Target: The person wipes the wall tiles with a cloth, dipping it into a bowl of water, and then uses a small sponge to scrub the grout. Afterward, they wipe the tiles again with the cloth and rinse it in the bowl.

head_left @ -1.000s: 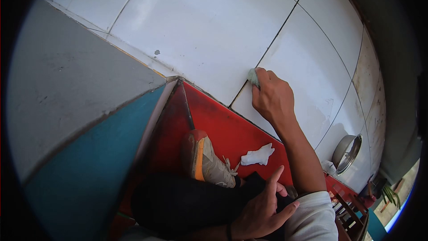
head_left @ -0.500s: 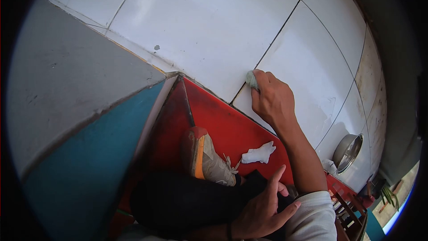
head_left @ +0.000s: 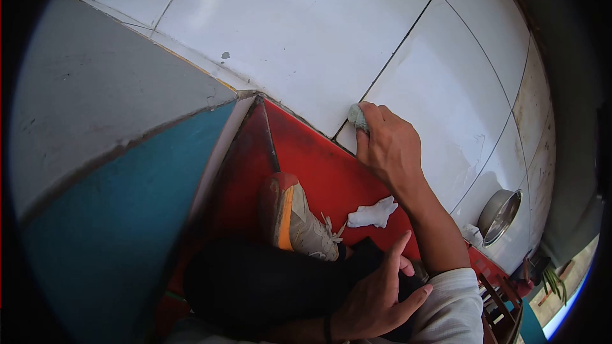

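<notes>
My right hand (head_left: 392,143) is closed around a small, crumpled grey-green cloth or pad (head_left: 357,117). It presses this against the white tiles (head_left: 306,38), at the dark joint close to their lower edge. Most of the pad is hidden under my fingers. Lower down, my left hand (head_left: 377,299) rests over my dark trousers, with its fingers apart and nothing in it. A crumpled white cloth (head_left: 372,213) lies on the red tiled surface (head_left: 319,169) between my shoe (head_left: 303,223) and my right forearm.
A round metal bowl (head_left: 499,216) is at the right on the white tiles, with a whitish crumpled piece (head_left: 472,234) beside it. Grey (head_left: 115,102) and teal (head_left: 127,178) painted surfaces fill the left. Brown wooden furniture (head_left: 500,309) shows at the lower right.
My right hand and the pad have shifted very slightly left along with a small tilt of the view. The left hand stays where it was.
</notes>
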